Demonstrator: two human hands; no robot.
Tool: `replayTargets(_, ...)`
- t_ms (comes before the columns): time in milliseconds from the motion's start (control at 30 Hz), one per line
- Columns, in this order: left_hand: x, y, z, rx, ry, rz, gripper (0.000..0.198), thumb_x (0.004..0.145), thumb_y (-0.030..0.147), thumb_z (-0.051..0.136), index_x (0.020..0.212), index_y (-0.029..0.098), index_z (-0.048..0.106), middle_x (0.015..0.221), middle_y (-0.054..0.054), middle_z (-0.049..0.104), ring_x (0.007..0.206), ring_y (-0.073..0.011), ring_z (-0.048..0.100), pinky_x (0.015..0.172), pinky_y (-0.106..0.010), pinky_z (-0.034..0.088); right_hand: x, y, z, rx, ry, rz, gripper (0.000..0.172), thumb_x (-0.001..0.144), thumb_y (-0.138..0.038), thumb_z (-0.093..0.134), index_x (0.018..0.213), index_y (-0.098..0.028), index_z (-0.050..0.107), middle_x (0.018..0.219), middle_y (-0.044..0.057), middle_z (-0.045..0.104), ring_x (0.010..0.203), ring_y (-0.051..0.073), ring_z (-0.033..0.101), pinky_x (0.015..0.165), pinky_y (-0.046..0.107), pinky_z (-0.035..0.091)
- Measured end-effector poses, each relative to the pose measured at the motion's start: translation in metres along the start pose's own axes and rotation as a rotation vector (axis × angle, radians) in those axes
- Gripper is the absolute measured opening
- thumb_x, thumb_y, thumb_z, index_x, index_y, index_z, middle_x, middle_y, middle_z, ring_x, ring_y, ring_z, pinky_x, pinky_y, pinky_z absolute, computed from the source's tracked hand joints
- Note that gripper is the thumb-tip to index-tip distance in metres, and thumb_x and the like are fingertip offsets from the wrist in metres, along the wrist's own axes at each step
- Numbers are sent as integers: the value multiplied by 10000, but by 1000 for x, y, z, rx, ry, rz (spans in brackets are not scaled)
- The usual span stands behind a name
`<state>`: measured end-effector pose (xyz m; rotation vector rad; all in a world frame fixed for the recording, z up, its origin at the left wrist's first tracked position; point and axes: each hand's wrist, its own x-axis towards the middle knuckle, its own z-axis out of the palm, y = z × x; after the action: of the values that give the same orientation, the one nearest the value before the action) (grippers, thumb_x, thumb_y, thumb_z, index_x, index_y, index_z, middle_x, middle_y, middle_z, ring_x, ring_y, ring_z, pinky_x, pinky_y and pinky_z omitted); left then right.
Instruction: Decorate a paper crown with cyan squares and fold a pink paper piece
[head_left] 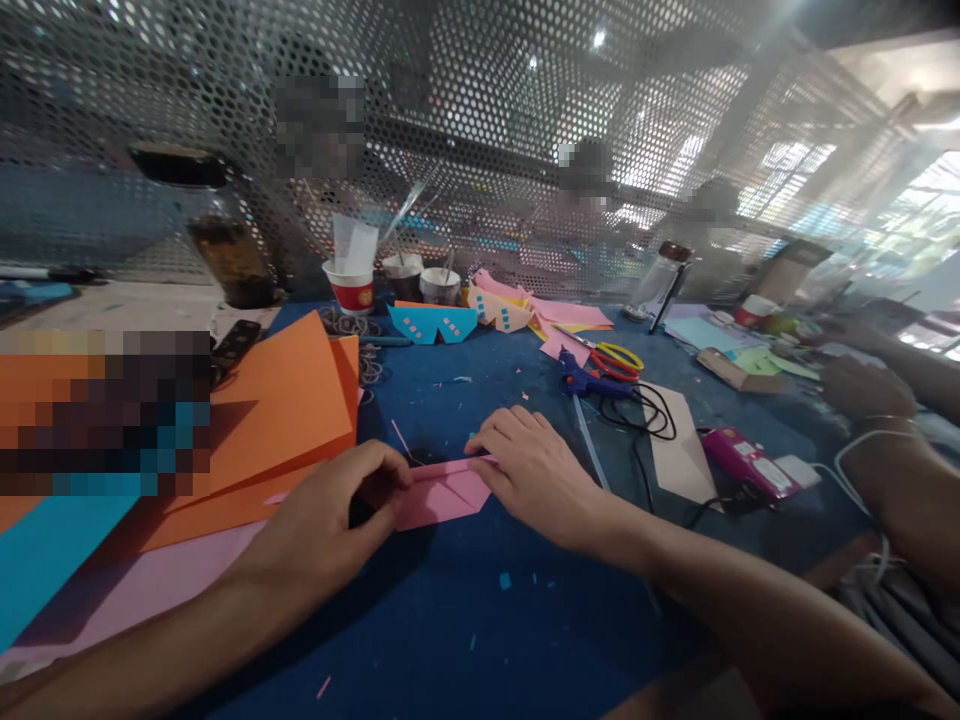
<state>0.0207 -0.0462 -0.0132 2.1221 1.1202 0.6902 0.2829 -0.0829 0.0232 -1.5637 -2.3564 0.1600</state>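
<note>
A folded piece of pink paper (442, 498) lies at the middle of the blue table (420, 620), with crease lines across it. My left hand (360, 495) pinches its left end between thumb and fingers. At the upper right corner, my right hand (529, 465) grips the paper's edge, fingers curled over it. Just behind my hands is a thin pink strip (400, 437). Small blue and pink paper scraps are scattered around, including a blue scrap (505, 580) in front of my right hand.
Orange sheets (277, 410) and a blue sheet (67, 555) lie left. Behind stand a red paper cup (352, 288) and a blue paper cut-out (433, 324). Scissors (619, 360), a blue glue gun (596, 380) and a magenta device (750, 465) sit right, near another person's hand (866, 390).
</note>
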Motion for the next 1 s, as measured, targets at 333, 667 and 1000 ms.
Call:
replayTargets(333,0,-2,-2,33,66,76,207,985,371,574,1074,267,729,1146,-67,772,1071,-276,718,930,-408,588,2,1,1,61,-41,7,62,1100,-220,677,1055,-179,688,1130,65,747,1059,225,631,956,386,385)
replayTargets(667,8,9,-22,120,8,-103,460,969,613,548,1218,345,826,1094,-50,871,904,-317,821,761,-394,646,5,-3,-9,162,57,-67,90,1122,-233,647,1039,-209,671,1097,33,772,1045,193,667,997,354,372)
replayTargets(1000,16,4,-31,37,-42,-143,323,936,526,635,1060,340,869,1025,24,877,961,-309,814,853,-378,632,15,18,-37,94,206,-62,82,1108,-264,665,1114,-200,716,1191,59,774,1126,195,680,1017,329,432)
